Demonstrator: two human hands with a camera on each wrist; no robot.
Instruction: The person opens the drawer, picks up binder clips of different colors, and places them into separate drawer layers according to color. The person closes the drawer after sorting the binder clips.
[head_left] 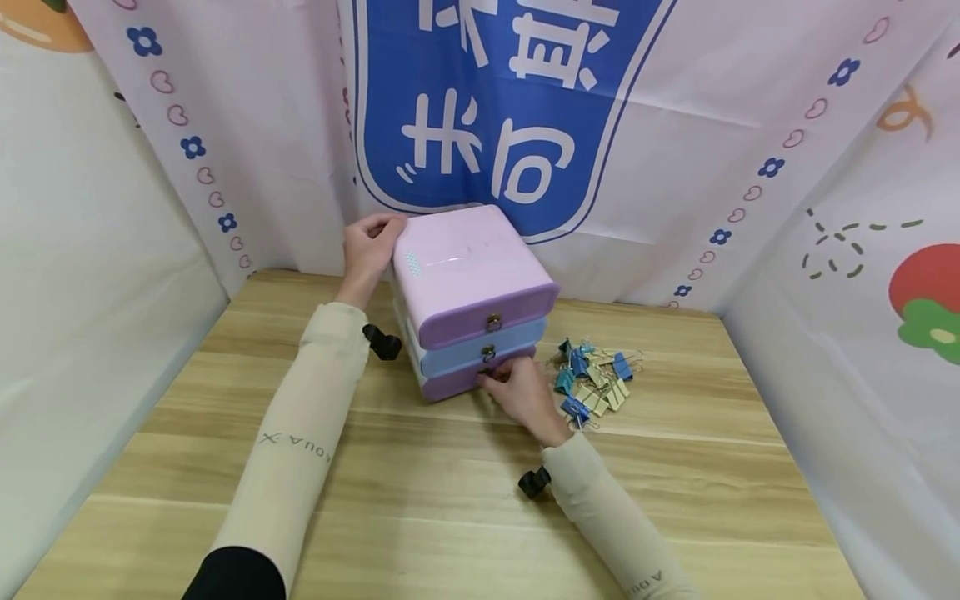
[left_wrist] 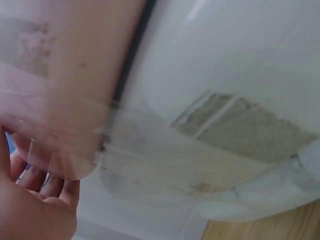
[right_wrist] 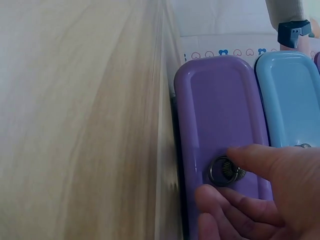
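Note:
A small three-tier drawer box (head_left: 480, 250) has a pink top and purple, blue and purple drawer fronts. My left hand (head_left: 369, 248) grips its back left upper corner, fingers curled round the pink edge (left_wrist: 55, 125) in the left wrist view. Low at the front, my right hand (head_left: 525, 398) is at the bottom purple drawer (right_wrist: 220, 105). In the right wrist view its thumb and fingers close round the metal ring pull (right_wrist: 229, 170) from both sides. All three drawers are pushed in.
Right beside the box lies a loose pile of blue, teal and yellow binder clips (head_left: 596, 379). Behind it hangs a printed cloth (head_left: 645, 167) with a blue panel, and white cloth walls flank the wooden table (head_left: 420, 500).

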